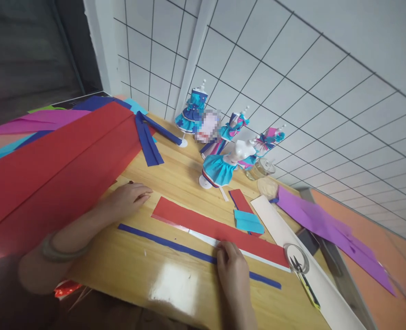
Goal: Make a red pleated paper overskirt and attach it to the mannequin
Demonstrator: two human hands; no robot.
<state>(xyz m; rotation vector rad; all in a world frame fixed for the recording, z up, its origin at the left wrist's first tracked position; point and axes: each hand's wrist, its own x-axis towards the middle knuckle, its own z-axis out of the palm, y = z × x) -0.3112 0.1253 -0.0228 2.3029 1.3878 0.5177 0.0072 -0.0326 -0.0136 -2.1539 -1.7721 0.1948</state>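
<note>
The bench (127,266) is of wood, with a glossy surface which reflects the light. The red strip (216,228) and the narrow blue strip (167,244) look like matt paper. The white mannequin (243,151) seems shiny, smooth plastic.

Left hand (130,199) near a red strip (220,231), right hand (232,264) at its edge and across a blue strip (165,244).

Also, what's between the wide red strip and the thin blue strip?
Head view: a white strip along the red strip's near edge, then wooden tabletop; the right hand lies across the gap, hiding part of it.
</note>
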